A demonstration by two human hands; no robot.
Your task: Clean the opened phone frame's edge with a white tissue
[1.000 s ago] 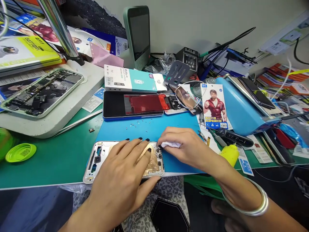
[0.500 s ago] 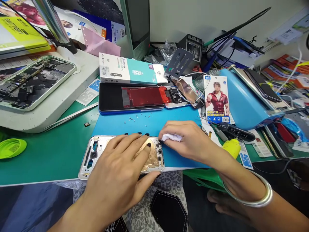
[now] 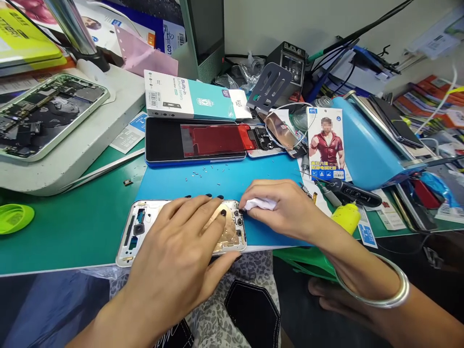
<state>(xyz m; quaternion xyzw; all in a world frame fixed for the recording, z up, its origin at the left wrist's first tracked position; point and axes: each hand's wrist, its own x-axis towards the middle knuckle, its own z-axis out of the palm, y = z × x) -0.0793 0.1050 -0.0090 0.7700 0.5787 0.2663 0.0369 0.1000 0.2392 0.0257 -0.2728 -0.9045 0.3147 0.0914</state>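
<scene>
A bare silver and gold phone frame (image 3: 145,227) lies on the front edge of the blue mat (image 3: 232,181). My left hand (image 3: 181,256) lies flat on it with fingers stretched out, pressing it down. My right hand (image 3: 279,208) is closed on a small white wad of cloth (image 3: 258,204) and holds it against the frame's right end, by the camera holes.
Behind lie a dark phone with a red sheet (image 3: 195,141), a teal and white box (image 3: 192,100), loose tiny screws (image 3: 206,171) and a packaged card (image 3: 326,145). An opened phone (image 3: 43,113) rests on a white stand at left. A yellow-capped bottle (image 3: 346,217) stands at right.
My hands stay on the frame; the right hand's wad shifted slightly along the frame's right end. The view tipped down a little.
</scene>
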